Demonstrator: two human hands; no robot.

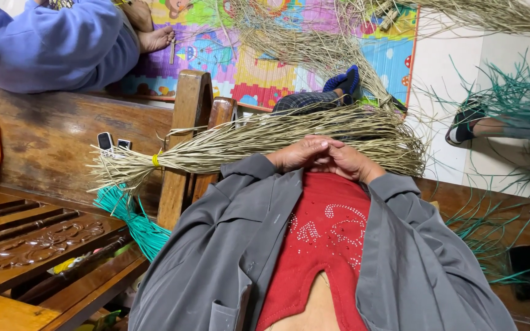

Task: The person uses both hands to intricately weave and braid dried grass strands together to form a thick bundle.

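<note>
Against the person's red top, the left hand (295, 153) and right hand (346, 160) clasp each other, fingers closed, holding nothing visible; the straw bundle (259, 140) lies just beyond, partly hidden behind them.

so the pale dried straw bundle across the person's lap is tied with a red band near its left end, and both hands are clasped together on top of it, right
Not quite: the head view shows the band is yellow, not red. The rest holds: the pale dried straw bundle lies across the lap, tied near its left end, and the left hand and right hand are clasped together on top of it, though which hand is which is hard to tell.
</note>
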